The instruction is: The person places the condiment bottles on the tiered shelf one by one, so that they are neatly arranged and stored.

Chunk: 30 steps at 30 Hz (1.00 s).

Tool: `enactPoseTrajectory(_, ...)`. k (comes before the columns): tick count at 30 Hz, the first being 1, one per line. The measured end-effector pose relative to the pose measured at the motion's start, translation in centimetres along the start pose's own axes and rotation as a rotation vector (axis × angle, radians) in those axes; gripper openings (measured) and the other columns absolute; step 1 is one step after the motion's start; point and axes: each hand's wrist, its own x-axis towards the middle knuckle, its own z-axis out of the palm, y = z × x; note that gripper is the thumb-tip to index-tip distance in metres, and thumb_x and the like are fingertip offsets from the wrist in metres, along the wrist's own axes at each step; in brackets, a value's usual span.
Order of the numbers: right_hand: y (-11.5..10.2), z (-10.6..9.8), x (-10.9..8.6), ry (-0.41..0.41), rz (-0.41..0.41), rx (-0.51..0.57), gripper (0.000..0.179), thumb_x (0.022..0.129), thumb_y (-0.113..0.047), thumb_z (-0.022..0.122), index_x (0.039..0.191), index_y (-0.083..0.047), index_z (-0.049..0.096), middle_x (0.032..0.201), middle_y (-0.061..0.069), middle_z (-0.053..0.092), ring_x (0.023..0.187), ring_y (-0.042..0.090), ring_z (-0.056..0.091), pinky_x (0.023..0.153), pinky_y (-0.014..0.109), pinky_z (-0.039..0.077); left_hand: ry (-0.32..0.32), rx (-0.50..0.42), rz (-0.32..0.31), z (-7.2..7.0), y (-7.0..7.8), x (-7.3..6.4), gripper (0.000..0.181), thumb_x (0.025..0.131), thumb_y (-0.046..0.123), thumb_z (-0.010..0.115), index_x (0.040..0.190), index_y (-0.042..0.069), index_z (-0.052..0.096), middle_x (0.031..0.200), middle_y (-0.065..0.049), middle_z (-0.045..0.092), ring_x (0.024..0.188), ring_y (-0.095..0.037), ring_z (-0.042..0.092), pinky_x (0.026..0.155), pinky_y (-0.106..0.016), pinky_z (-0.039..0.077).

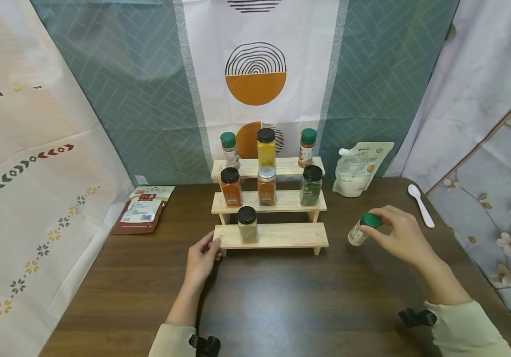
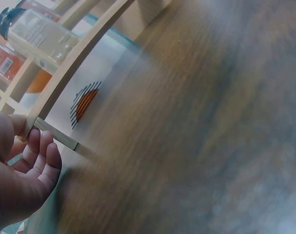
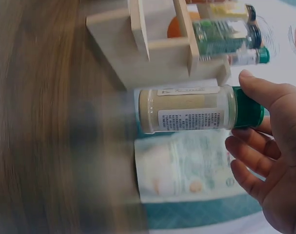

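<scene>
In the head view my right hand (image 1: 400, 233) pinches a spice jar (image 1: 357, 235) by its green cap, to the right of a three-step wooden rack (image 1: 291, 235). The jar is tilted; pale powder and a printed label show in the right wrist view, where the thumb and fingers of the right hand (image 3: 279, 146) hold the cap (image 3: 247, 106). My left hand (image 1: 202, 258) grips the left end of the lowest step. A black-capped jar (image 1: 248, 225) stands on that step. Close by in the left wrist view, the left hand's (image 2: 26, 170) fingers curl at the step's end.
On the middle step stand three jars, one of them silver-capped (image 1: 266, 186). Three more, including a yellow one (image 1: 266, 148), are on the top step. A white spouted pouch (image 1: 360, 168) and white spoon (image 1: 421, 206) lie to the right, a brown packet (image 1: 141, 213) left.
</scene>
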Motion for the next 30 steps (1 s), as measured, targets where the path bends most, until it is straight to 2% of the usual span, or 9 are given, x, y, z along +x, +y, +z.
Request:
enactPoseTrajectory(5, -1.5, 1.1, 1.0, -0.01, -0.026, 0.051, 0.034, 0.072, -0.011, 0.092, 0.099, -0.007, 0.072, 0.086, -0.007, 0.063, 0.075, 0.008, 0.059, 0.069, 0.015, 0.049, 0.003, 0.001, 0.005, 0.0, 0.0, 0.0, 0.04, 0.102, 0.011, 0.063, 0.139, -0.004, 0.058, 0.09, -0.018, 0.065, 0.069, -0.014, 0.062, 0.062, -0.022, 0.056)
enactPoseTrajectory(12, -3.2, 2.2, 2.5, -0.019, -0.058, 0.118, 0.035, 0.073, -0.011, 0.092, 0.101, -0.006, 0.073, 0.089, -0.004, 0.066, 0.076, 0.01, 0.062, 0.071, 0.013, 0.05, -0.002, -0.001, -0.005, 0.0, 0.0, 0.1, 0.041, 0.102, 0.012, 0.063, 0.139, -0.004, 0.058, 0.091, -0.018, 0.064, 0.07, -0.013, 0.062, 0.063, -0.021, 0.056)
enactPoseTrajectory(17, -4.5, 2.9, 3.5, -0.043, -0.068, 0.146, 0.035, 0.075, -0.012, 0.091, 0.104, -0.005, 0.073, 0.093, -0.001, 0.068, 0.079, 0.011, 0.064, 0.07, 0.027, 0.058, 0.003, 0.0, -0.001, -0.1, 0.2, 0.0, 0.041, 0.102, 0.01, 0.063, 0.14, -0.005, 0.056, 0.09, -0.018, 0.063, 0.07, -0.014, 0.062, 0.063, -0.022, 0.056)
enactPoseTrajectory(22, -5.8, 3.9, 4.5, -0.072, -0.088, 0.178, 0.036, 0.076, -0.015, 0.091, 0.105, -0.006, 0.072, 0.092, -0.002, 0.066, 0.08, 0.012, 0.063, 0.069, 0.037, 0.059, 0.007, -0.004, -0.003, 0.0, 0.2, 0.0, 0.042, 0.101, 0.01, 0.063, 0.139, -0.006, 0.056, 0.088, -0.017, 0.062, 0.068, -0.013, 0.062, 0.062, -0.022, 0.056)
enactPoseTrajectory(30, -7.7, 5.6, 5.5, -0.13, -0.107, 0.189, 0.037, 0.08, -0.024, 0.089, 0.108, -0.006, 0.072, 0.093, -0.002, 0.065, 0.078, 0.011, 0.059, 0.066, 0.034, 0.055, -0.014, -0.002, 0.002, -0.1, 0.0, 0.0, 0.043, 0.102, 0.012, 0.063, 0.14, -0.006, 0.056, 0.092, -0.018, 0.063, 0.071, -0.014, 0.062, 0.064, -0.022, 0.057)
